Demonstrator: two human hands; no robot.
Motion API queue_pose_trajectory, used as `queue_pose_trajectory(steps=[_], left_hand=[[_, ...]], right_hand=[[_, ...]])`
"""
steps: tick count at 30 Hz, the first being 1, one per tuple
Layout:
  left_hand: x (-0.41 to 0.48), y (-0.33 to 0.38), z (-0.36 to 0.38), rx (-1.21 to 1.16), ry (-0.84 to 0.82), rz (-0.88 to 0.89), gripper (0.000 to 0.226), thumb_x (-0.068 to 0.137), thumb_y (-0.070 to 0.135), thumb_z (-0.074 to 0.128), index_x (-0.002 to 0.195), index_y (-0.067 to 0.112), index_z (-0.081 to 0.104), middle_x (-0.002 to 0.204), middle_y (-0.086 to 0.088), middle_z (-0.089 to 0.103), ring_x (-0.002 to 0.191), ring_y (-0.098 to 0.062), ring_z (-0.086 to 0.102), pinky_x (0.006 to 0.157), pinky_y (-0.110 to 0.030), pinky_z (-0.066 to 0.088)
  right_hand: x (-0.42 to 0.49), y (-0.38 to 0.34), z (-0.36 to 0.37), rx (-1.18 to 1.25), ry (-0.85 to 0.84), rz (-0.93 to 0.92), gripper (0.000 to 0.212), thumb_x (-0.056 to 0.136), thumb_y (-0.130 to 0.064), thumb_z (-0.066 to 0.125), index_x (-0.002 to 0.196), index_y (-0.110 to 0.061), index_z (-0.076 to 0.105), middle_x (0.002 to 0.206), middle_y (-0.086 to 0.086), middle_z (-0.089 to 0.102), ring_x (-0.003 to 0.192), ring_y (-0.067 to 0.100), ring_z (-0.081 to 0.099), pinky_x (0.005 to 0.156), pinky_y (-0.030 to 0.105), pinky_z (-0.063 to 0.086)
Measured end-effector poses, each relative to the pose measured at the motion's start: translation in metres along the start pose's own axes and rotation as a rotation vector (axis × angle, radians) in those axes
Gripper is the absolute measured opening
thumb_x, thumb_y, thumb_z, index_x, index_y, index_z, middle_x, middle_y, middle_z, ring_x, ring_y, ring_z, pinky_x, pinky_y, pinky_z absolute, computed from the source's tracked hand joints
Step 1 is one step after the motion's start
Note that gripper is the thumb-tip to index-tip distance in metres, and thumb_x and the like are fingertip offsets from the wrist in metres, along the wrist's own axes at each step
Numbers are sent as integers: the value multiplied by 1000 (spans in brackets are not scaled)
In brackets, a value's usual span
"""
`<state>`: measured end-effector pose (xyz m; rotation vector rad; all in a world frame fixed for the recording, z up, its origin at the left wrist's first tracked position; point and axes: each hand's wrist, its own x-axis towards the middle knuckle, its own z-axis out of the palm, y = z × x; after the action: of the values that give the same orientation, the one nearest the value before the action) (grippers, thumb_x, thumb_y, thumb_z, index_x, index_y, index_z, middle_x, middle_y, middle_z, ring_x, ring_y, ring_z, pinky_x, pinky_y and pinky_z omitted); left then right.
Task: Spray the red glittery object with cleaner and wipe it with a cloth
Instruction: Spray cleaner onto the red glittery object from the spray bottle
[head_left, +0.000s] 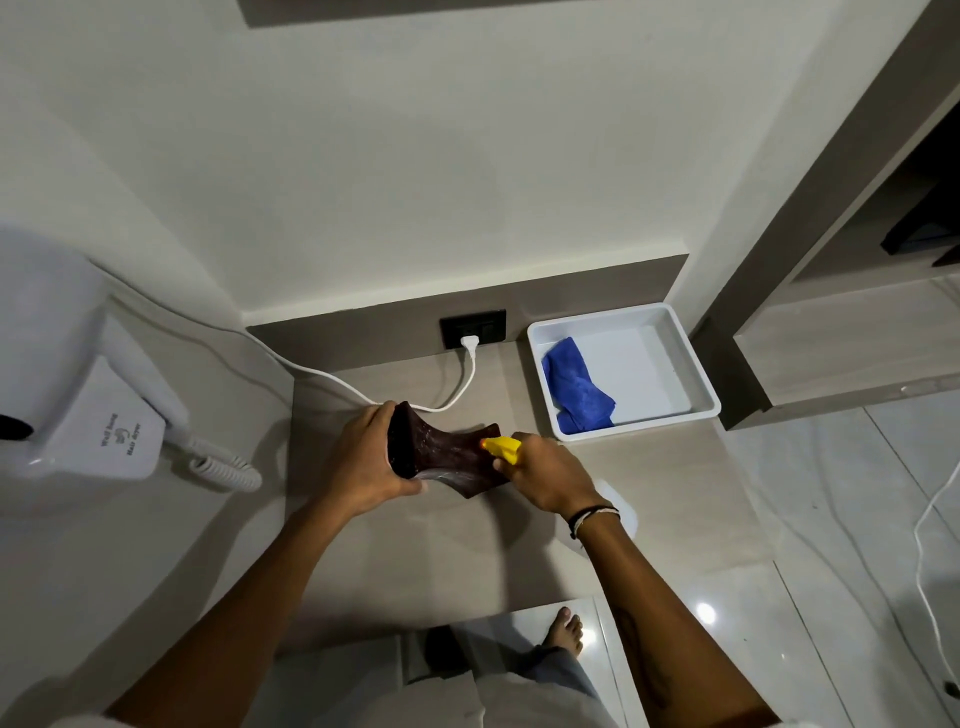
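The dark red glittery object (451, 457), waisted like an hourglass, lies on its side over the beige counter (675, 483). My left hand (366, 462) grips its wide left end. My right hand (550, 475) is closed around a spray bottle, of which only the yellow nozzle head (503, 448) shows; the nozzle points at the object's right end, almost touching it. Wet streaks glint on the object's underside. A crumpled blue cloth (574, 387) lies in the white tray (696, 364) at the back right.
A white wall-mounted hair dryer (78, 395) with a coiled cord (228, 467) hangs at left. Its white cable (462, 382) runs to a black socket (472, 328) on the back panel. A wooden shelf unit (831, 332) stands right of the counter; glossy floor lies below.
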<state>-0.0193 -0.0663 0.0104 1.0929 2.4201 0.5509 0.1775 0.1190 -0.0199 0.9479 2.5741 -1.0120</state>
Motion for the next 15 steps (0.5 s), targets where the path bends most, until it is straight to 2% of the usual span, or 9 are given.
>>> queue_pose_trajectory(steps=[3,6,8,10,12,15], left_hand=[[-2,-2,-2,39,6,-17,107,41,56,98,135,24,57,134,1,64,123,-25,61,100,-45,55],[-2,-2,-3,50,43,-33,93,41,68,95,119,27,63,119,5,71,110,-21,66,93,-42,58],[-1,1,-5,2,64,-104,84,44,77,92,109,30,65,107,9,73,98,-15,70,84,-40,61],[0,5,-6,-70,92,-213,85,47,84,87,107,28,64,101,8,73,89,-12,70,76,-38,62],[3,9,-8,-113,111,-337,96,54,89,80,118,21,61,110,-1,72,94,-20,71,78,-40,61],[8,8,-9,-141,102,-467,101,71,86,68,145,20,48,137,-14,63,118,-37,66,85,-41,53]], right_hand=[[0,6,0,-27,6,49,39,108,-43,59,137,-20,70,128,12,76,114,37,72,99,46,60],[-1,8,0,54,50,86,39,106,-43,64,124,-10,70,121,17,78,112,40,72,94,46,60],[-1,6,-1,102,58,64,39,105,-42,66,127,-11,71,122,16,79,113,39,72,97,47,60],[-2,5,-4,117,37,31,40,105,-42,65,136,-16,71,127,13,78,116,37,72,101,48,59],[-1,4,-6,152,38,18,41,106,-40,65,138,-16,71,129,13,78,116,37,72,102,48,58],[-1,4,-8,186,43,-1,41,106,-39,65,140,-15,71,129,13,78,113,37,74,102,49,59]])
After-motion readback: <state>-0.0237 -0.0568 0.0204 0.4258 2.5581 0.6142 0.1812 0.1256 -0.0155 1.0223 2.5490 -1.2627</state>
